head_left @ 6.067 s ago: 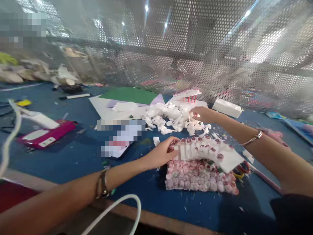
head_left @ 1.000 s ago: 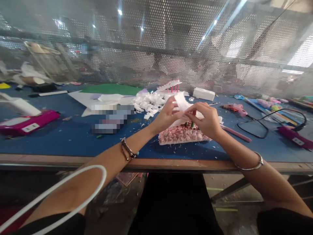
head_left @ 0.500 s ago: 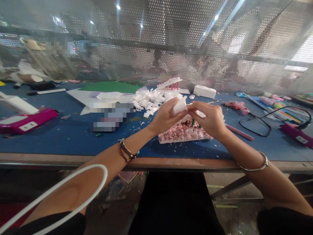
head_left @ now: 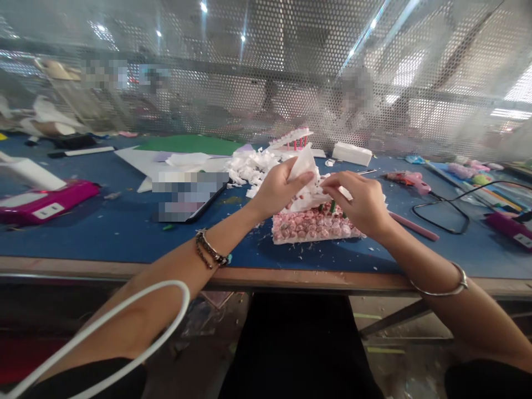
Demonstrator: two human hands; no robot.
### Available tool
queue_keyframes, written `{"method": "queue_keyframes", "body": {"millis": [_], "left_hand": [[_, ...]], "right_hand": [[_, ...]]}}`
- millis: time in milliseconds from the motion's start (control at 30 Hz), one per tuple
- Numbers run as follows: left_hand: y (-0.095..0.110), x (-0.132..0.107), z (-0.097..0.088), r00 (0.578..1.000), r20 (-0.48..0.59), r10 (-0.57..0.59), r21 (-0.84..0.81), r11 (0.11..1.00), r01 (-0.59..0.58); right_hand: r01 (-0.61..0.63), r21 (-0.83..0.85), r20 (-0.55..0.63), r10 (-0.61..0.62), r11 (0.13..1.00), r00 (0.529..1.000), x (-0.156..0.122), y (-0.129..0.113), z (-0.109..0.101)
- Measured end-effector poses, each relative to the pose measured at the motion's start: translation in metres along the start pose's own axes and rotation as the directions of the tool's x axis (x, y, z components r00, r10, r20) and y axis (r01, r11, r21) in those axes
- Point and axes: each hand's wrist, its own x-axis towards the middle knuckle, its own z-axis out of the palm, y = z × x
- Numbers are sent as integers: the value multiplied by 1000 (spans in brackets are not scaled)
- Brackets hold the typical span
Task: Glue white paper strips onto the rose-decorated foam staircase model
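Note:
My left hand [head_left: 279,185] is closed on a thin white paper sheet [head_left: 306,160], which stands up between thumb and fingers. Just to its right, my right hand [head_left: 359,199] has its thumb and fingertips pinched together close to the sheet's edge; whatever sits between them is too small to make out. Below both hands lies a model base [head_left: 311,228] covered in pink, rounded lumps, with green posts [head_left: 333,206] rising from it. The hands and paper hide its upper part. Behind the left hand spreads a heap of torn white paper scraps [head_left: 249,165].
A phone [head_left: 199,197] lies left of the hands, with green and white sheets [head_left: 187,145] behind it. At right are a pink glue gun [head_left: 415,182], its black cord and a pink stick [head_left: 413,226]. A white block [head_left: 352,154] stands at the back, before a perforated metal screen.
The white sheet has turned upright and shows more of its face. My right fingertips have drawn slightly away from it to the right. The view has shifted a little.

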Motion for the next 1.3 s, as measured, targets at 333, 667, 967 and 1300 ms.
{"method": "queue_keyframes", "body": {"millis": [333, 667, 967, 1300], "left_hand": [[-17, 26, -44, 939, -344, 6, -170, 983, -69], [7, -2, -6, 984, 155, 85, 72, 993, -97], [-2, -3, -4, 951, 278, 138, 151, 971, -185], [-24, 17, -33, 993, -119, 10, 106, 994, 3]], "right_hand": [[102, 36, 17, -103, 994, 995, 0, 1, 0], [0, 56, 15, -1, 998, 1000, -3, -2, 3], [4, 79, 18, -5, 997, 1000, 1, -6, 0], [84, 111, 9, -85, 990, 996, -1, -5, -1]]}}
